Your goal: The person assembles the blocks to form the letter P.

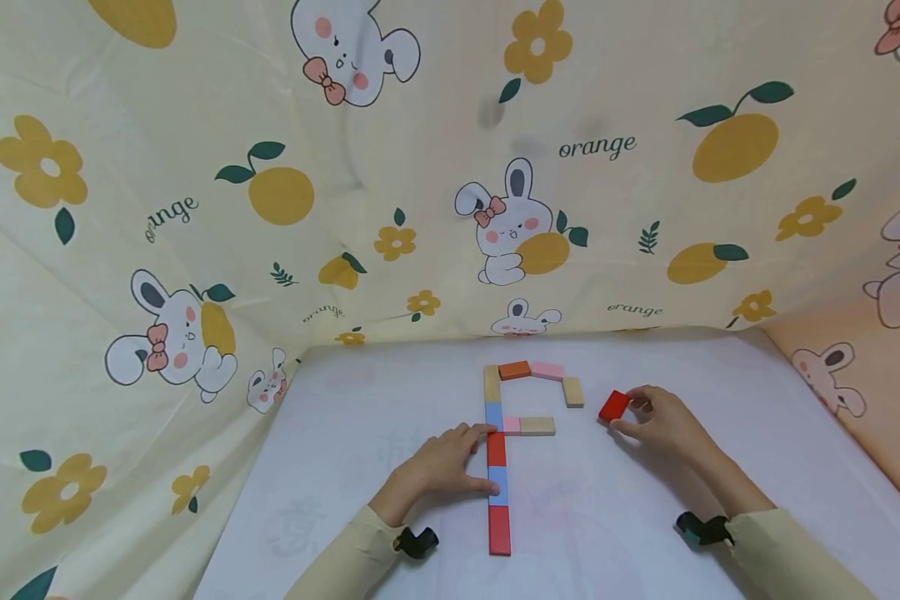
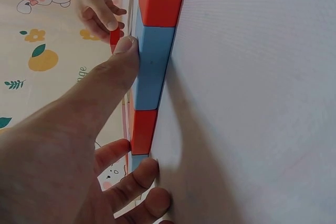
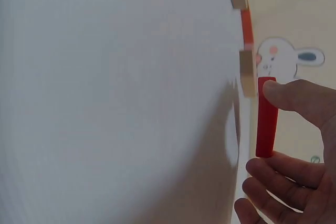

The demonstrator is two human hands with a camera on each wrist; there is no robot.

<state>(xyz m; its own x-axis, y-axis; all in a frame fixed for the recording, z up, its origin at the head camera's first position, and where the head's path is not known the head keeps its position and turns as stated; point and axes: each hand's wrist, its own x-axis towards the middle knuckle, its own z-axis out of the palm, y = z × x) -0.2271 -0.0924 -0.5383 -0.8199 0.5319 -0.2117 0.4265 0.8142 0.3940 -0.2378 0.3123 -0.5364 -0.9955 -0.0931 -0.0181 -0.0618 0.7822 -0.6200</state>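
My right hand [image 1: 663, 425] pinches a red block [image 1: 613, 407] between thumb and fingertips, to the right of the laid-out blocks. The right wrist view shows this red block [image 3: 266, 116] edge-on, with the thumb at one end and a finger at the other. A straight column of blocks in red [image 1: 498, 531], blue [image 1: 498, 486] and wood colour runs up the table. Along its left side rests my left hand [image 1: 438, 462], fingers spread and holding nothing. Its thumb touches the lower blue block [image 2: 154, 69], and its index fingertip lies beside the upper blue block [image 1: 493, 416].
From the column's top, an orange-red block [image 1: 514, 370], a pink block [image 1: 547, 371] and a slanting wooden block [image 1: 573, 392] curve rightward. Lower, a small pink block [image 1: 512, 426] and a wooden block [image 1: 537, 427] branch right. A printed cloth [image 1: 435, 167] hangs behind the white table [image 1: 607, 533].
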